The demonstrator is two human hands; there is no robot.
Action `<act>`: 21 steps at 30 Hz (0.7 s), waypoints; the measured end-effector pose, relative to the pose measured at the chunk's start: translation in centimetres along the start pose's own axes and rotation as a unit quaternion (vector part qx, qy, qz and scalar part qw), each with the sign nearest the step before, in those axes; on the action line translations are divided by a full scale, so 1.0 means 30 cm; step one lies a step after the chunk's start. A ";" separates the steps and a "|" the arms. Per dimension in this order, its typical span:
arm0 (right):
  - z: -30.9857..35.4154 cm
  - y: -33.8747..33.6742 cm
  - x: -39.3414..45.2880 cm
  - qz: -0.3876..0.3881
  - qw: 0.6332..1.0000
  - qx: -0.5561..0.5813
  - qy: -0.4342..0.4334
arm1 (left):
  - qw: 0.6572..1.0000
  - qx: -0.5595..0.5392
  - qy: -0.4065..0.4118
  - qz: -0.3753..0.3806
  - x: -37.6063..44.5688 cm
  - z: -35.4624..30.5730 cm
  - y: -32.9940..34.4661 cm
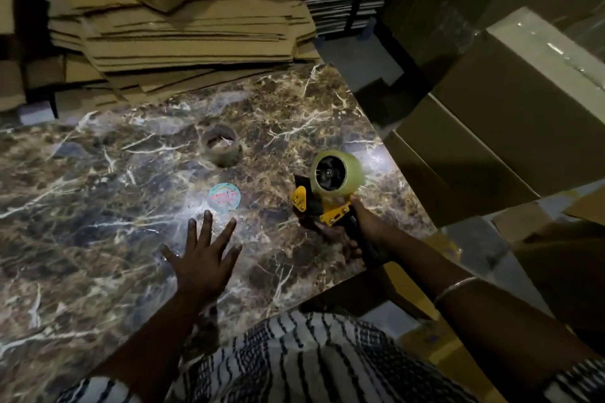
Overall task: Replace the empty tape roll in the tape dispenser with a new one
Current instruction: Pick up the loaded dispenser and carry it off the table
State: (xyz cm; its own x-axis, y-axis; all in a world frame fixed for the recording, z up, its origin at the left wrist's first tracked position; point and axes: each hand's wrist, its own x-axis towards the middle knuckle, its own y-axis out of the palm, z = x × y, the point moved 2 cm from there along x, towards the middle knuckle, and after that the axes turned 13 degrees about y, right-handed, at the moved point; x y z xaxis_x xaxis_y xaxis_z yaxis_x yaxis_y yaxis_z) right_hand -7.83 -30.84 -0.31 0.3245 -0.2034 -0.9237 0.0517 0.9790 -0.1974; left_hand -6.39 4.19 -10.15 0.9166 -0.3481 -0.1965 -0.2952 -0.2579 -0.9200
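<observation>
While the right hand [363, 226] grips the black handle of the dispenser [322, 203], its fingers curled tight around it, the left hand [199, 258] hovers flat above the table [98, 206] with its fingers spread and holding nothing. The dispenser — yellow and black — sits near the table's right edge, and a full roll [337, 175] of clear, yellowish tape is already on its hub, the open core facing the camera. The empty core [222, 148], a brown cardboard ring, stands on the marble-patterned tabletop well apart from the dispenser, up and to its left. A round label [224, 198] lies flat between the core and the left fingertips, just beyond them. Flattened cardboard [183, 42] is stacked along the table's far edge, and boxes [497, 114] stand to the right. A thin bangle [455, 288] circles the right wrist.
</observation>
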 end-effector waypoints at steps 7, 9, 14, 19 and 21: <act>0.114 -0.001 0.153 0.100 0.993 0.032 -0.050 | 0.995 0.006 -0.096 -0.018 -0.014 -0.062 0.018; 0.136 0.016 0.162 0.115 0.991 0.039 -0.049 | 0.991 -0.017 -0.129 -0.013 -0.015 -0.081 0.010; 0.189 0.032 0.225 0.184 0.979 0.069 -0.050 | 0.985 -0.035 -0.170 0.000 0.005 -0.112 -0.019; 0.165 -0.019 0.239 0.179 0.982 0.008 0.056 | 0.976 -0.070 -0.202 0.031 0.025 -0.125 -0.017; 0.171 -0.012 0.264 0.170 0.984 0.009 0.051 | 0.972 -0.076 -0.221 0.031 0.028 -0.161 -0.032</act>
State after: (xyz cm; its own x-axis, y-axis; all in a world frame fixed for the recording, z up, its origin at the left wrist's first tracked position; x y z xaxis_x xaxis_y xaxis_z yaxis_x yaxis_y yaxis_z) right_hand -0.43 -32.72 -5.88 0.2305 0.1360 -0.9635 -0.0256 0.9907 0.1337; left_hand -6.64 -0.21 -7.80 0.9122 0.0461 -0.4072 -0.3588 -0.3902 -0.8479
